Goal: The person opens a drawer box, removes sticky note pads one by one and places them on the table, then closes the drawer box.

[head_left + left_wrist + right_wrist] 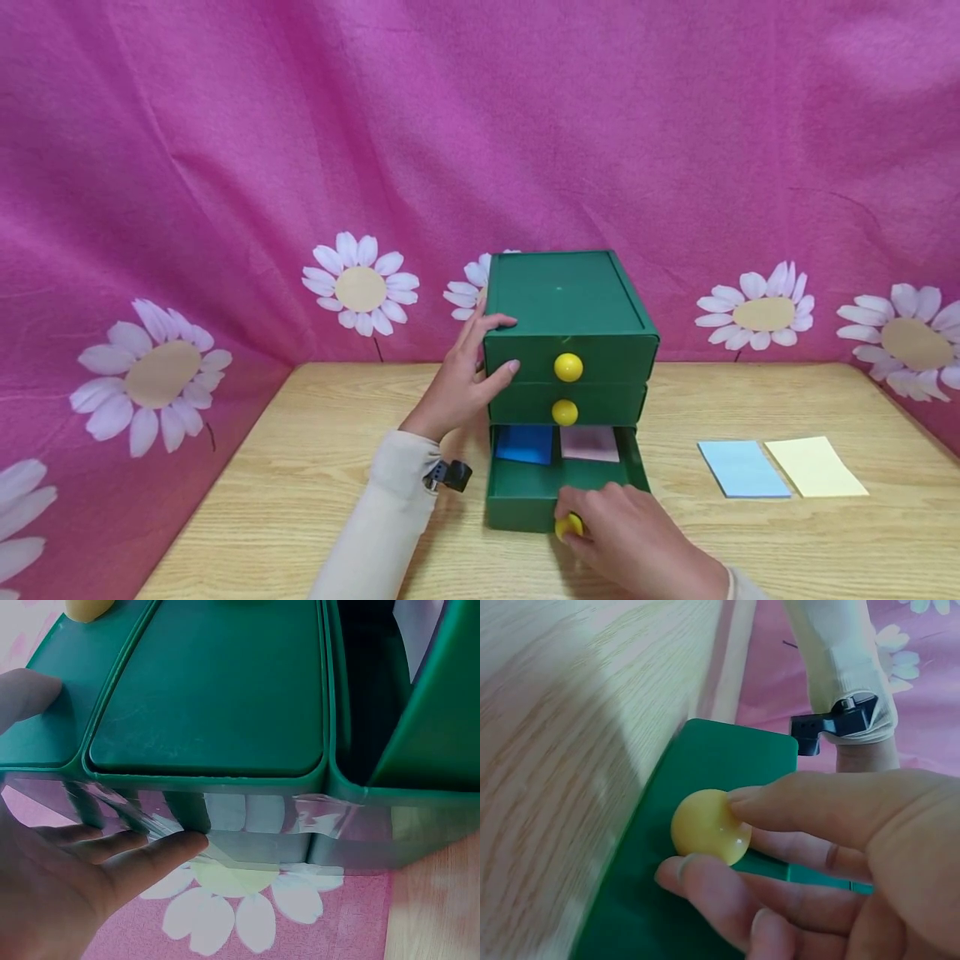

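A green three-drawer cabinet (558, 287) with round yellow knobs stands on the table. Its bottom drawer (525, 515) is pulled out. Inside lie a blue pad of paper (523, 444) and a pink pad of paper (590, 443), side by side toward the back. My left hand (465, 379) rests against the cabinet's front left corner, thumb on the front and fairly straight fingers along the side, as the left wrist view shows. My right hand (630, 533) pinches the bottom drawer's yellow knob (709, 827) between thumb and fingers.
Right of the cabinet, a light blue pad (744, 469) and a pale yellow pad (817, 467) lie on the wooden table (315, 467). Pink cloth (420, 125) with white daisies hangs behind and at the sides. Both upper drawers are closed.
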`<control>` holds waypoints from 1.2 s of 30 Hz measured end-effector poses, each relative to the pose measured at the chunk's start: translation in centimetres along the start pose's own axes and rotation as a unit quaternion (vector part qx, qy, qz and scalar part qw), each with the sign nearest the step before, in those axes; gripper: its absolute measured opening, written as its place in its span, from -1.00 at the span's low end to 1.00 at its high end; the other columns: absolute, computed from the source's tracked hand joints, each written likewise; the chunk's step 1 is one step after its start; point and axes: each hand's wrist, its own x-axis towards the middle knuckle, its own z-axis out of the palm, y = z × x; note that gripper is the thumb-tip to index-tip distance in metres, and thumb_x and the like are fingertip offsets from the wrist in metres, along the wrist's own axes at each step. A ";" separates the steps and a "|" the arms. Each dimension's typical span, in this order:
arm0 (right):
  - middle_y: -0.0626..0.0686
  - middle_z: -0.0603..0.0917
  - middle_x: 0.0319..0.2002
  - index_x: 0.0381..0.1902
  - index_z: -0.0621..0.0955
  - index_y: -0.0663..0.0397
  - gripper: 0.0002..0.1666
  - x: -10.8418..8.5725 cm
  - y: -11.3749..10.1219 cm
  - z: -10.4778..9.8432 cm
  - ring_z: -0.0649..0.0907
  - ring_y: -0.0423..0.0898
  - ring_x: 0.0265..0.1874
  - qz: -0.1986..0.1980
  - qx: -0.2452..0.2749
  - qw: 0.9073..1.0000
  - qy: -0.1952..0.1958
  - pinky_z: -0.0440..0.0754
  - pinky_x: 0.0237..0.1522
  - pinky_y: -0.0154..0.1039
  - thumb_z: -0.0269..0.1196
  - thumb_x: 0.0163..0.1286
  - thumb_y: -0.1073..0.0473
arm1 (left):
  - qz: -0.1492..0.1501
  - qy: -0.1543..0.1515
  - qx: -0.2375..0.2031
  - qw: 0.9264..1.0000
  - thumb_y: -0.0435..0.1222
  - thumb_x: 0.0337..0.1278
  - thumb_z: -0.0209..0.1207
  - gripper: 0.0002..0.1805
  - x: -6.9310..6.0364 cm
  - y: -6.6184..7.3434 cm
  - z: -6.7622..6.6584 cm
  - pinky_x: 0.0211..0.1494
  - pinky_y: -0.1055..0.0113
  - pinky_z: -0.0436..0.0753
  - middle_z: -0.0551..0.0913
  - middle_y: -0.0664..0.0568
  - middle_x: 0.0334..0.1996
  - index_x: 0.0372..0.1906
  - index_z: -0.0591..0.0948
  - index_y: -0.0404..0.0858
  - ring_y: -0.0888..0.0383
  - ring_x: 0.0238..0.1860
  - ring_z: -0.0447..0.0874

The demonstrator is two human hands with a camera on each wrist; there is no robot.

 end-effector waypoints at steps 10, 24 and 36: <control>-0.32 0.54 -0.57 -0.24 0.65 -0.11 -0.85 -0.3 -0.3 -0.4 0.48 -0.33 -0.61 0.018 0.042 0.996 -0.076 0.56 -0.46 -0.32 0.38 0.22 0.11 | -0.005 0.000 -0.005 1.000 -0.25 0.30 0.16 -0.44 0.0 0.0 0.0 0.03 0.00 0.60 -0.25 0.16 0.54 0.31 0.27 0.18 -0.06 0.38 0.21; -0.29 0.52 -0.59 -0.24 0.64 -0.14 -0.77 -0.9 -0.8 -0.6 0.49 -0.30 -0.60 0.048 0.031 0.990 -0.133 0.56 -0.46 -0.27 0.38 0.20 -0.06 | -0.011 0.000 0.016 1.000 -0.23 0.30 0.16 -0.44 0.0 0.0 0.0 0.07 -0.07 0.57 -0.24 0.08 0.55 0.31 0.27 0.19 -0.04 0.47 -0.03; -0.27 0.49 -0.65 -0.28 0.66 -0.18 -0.82 -1.1 -0.8 -1.0 0.48 -0.29 -0.62 0.035 0.037 0.990 -0.134 0.49 -0.48 -0.29 0.33 0.26 -0.08 | -0.010 0.001 0.006 1.000 -0.24 0.29 0.17 -0.43 0.0 0.0 0.0 0.04 -0.07 0.58 -0.25 0.09 0.55 0.31 0.26 0.20 -0.10 0.41 0.14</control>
